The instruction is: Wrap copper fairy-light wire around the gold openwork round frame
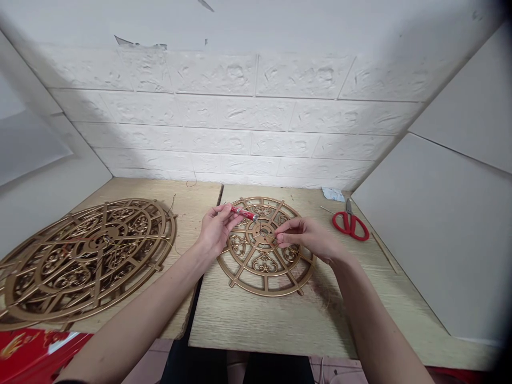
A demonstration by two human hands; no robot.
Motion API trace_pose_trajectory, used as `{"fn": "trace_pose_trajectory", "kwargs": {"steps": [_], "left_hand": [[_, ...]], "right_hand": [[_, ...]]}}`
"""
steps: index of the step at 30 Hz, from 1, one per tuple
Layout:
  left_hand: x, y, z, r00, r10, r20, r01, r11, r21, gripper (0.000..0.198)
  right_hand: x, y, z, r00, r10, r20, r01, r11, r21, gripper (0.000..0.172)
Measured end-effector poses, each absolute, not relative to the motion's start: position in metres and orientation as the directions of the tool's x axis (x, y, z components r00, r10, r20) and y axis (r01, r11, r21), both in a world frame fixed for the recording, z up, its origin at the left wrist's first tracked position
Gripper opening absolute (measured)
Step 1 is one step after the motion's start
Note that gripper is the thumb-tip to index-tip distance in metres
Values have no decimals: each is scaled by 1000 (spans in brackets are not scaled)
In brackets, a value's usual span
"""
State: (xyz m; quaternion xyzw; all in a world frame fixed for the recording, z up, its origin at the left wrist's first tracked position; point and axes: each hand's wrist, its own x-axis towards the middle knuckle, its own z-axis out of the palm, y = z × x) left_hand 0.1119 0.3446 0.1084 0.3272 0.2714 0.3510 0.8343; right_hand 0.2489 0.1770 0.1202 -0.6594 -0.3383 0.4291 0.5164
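Disc stack (pixel 98 261) cropped, tube (pixel 245 213) lettering illegible

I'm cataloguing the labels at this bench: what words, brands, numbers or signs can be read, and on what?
None can be read.
Red tube in the left hand: pale markings, too small to read.
Pale blue-and-white packet near the wall: faint marks, too blurred to read.
Glossy red surface at lower left: gold and white patterning, no legible lettering.

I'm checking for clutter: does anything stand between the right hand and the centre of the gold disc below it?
Nothing visible does. The right hand is beside the centre of the gold disc; the red tube in the left hand lies to its upper left.
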Motion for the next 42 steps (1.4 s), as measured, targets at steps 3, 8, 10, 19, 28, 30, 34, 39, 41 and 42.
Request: {"fn": "trace_pose_trajectory", "kwargs": {"steps": [3,8,10,19,28,30,34,39,41,42], "left_hand": [[112,345,105,609,765,-210,-411,531,742,9],[112,345,101,572,793,-209,-412,498,763,13],[112,343,101,557,803,-213,-404,486,775,14],[112,339,103,609,763,-218,-372,517,770,14],[113,336,102,604,764,-225,-369,519,771,14],[113,336,101,610,761,-221,-372,520,769,14],[113,335,102,606,766,-216,-379,517,768,15],[113,333,102,610,767,-198,-365,494,789,16],[112,333,102,613,769,-182,-365,480,798,16],[112,333,101,613,771,-173,-363,469,805,16]], "right_hand": [[248,180,119,375,897,-234,8,-256,-967,24],[240,188,112,368,925,-90,30,-109,-994,24],[236,193,109,365,930,-49,37,-68,-997,25],[231,200,102,442,897,-6,5,-9,-1000,24],[231,200,104,451,891,47,65,20,-998,22],[231,200,104,455,889,47,75,14,-997,22],[230,202,103,458,888,43,69,12,-998,23],[230,203,103,451,892,39,52,17,-999,24],[231,203,101,452,891,36,47,16,-999,23],[231,202,101,449,893,37,44,19,-999,23]]}}
